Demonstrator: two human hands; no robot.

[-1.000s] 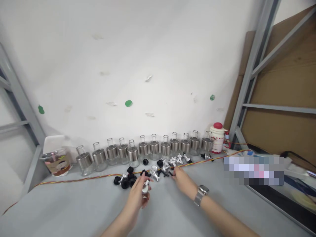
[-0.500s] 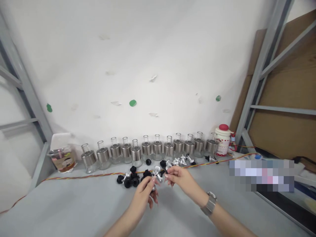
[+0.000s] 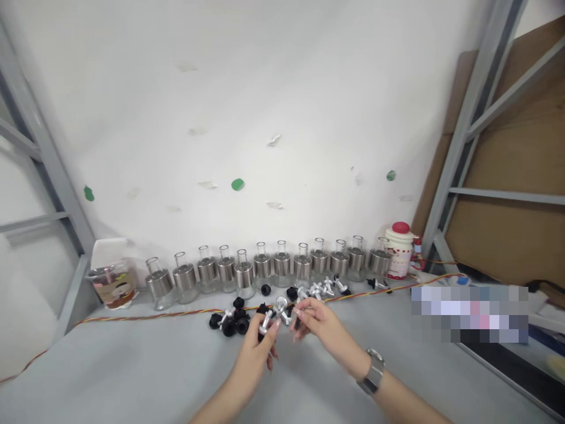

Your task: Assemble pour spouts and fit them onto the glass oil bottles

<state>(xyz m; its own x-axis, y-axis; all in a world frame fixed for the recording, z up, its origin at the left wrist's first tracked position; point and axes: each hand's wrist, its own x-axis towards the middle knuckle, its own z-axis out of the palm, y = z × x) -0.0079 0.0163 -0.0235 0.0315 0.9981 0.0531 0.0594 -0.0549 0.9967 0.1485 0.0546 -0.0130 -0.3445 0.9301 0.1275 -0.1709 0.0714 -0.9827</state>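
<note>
My left hand [image 3: 255,347] is closed on a silver pour spout [image 3: 265,322], which sticks up between thumb and forefinger. Close by on the right, my right hand [image 3: 314,319] has its fingertips pinched together; a dark bit shows at them, too small to make out. A gap separates the two hands. Behind them lie loose silver spouts [image 3: 316,290] and black stoppers [image 3: 228,327], several of each. One more silver spout [image 3: 281,305] with a round top lies just beyond the fingertips.
A row of glass bottles [image 3: 243,274] with metal sleeves stands along the white wall. A red and yellow wire [image 3: 176,314] crosses the grey table [image 3: 132,365]. At the left is a plastic cup [image 3: 115,288], at the right a white jar [image 3: 398,253] with a red knob.
The silver spout in my left hand has turned up into view between thumb and forefinger. My right hand's fingers have shifted slightly left and down.
</note>
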